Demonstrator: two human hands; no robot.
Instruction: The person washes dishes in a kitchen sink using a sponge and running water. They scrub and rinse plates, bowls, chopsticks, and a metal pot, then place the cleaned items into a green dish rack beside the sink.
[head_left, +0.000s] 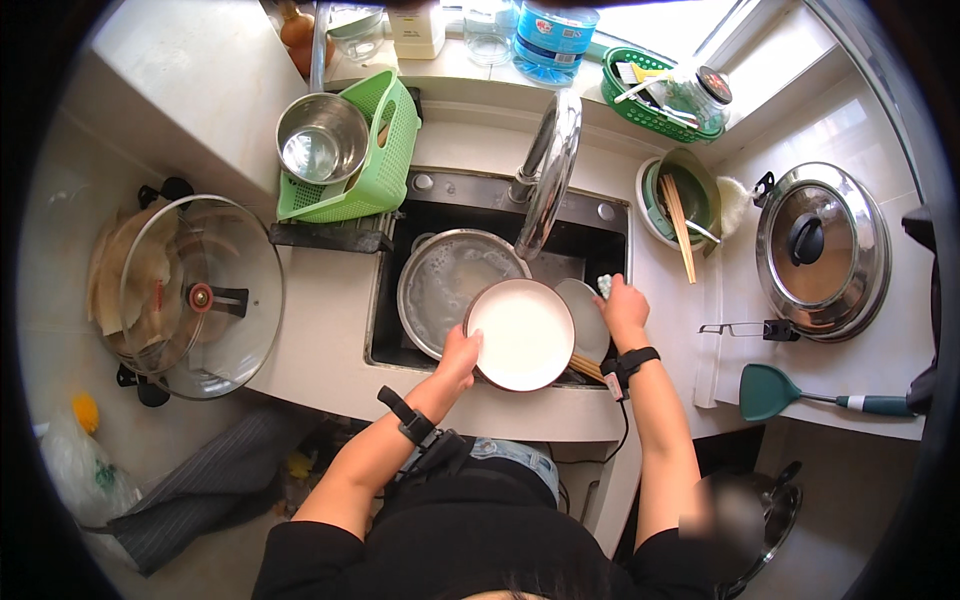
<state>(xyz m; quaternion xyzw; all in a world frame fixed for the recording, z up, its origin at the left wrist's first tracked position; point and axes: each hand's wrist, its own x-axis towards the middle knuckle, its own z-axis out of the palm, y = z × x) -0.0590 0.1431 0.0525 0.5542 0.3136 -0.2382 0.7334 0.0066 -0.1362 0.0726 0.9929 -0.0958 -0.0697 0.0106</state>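
Note:
My left hand grips the left rim of a round bowl with a white inside and a brownish edge. It is held over the front of the sink, its inside facing up. My right hand, at the sink's right edge, is closed on a small white-and-green cloth or scrubber, mostly hidden by the fingers. Left in the sink, a steel basin holds cloudy, sudsy water, partly covered by the bowl. A pale dish and wooden chopsticks lie between the bowl and my right hand.
A chrome faucet arches over the sink. Behind left, a green basket carries a steel pot. A glass lid lies left. Right are stacked bowls with chopsticks, a lidded pan and a green spatula.

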